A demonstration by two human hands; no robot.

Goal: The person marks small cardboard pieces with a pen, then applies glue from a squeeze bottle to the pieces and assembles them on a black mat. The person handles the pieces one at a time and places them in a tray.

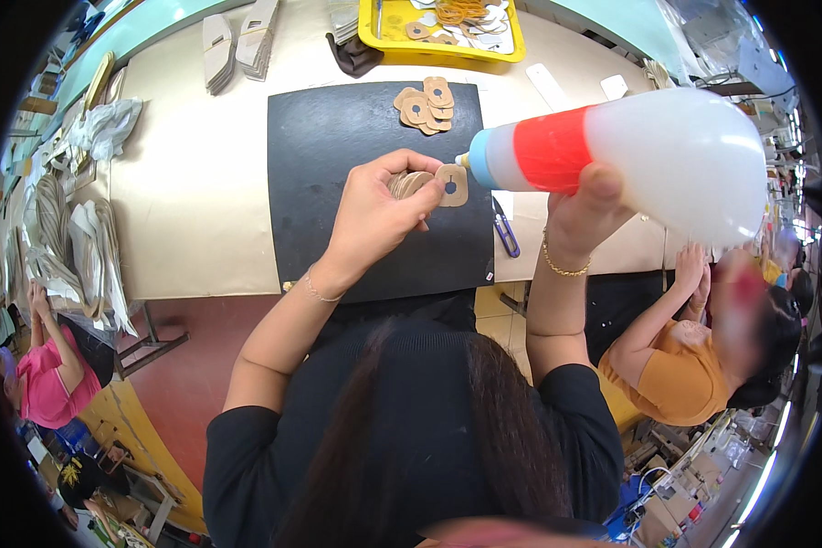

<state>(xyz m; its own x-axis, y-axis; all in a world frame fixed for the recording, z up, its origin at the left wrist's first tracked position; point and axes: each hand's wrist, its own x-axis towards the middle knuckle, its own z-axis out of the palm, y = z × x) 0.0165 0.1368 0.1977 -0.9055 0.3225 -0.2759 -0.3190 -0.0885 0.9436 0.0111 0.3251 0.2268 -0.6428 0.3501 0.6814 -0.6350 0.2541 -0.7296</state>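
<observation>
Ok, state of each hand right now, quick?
Left hand: closed, holding a stack of tan pieces, one rounded-square holed piece at the fingertips.
Right hand: closed around a whitish squeeze bottle with a red band.

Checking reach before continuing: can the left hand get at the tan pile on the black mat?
Probably yes for touching: only bare mat separates the left hand from the tan pile. Grasping looks harder, since it holds a stack.
</observation>
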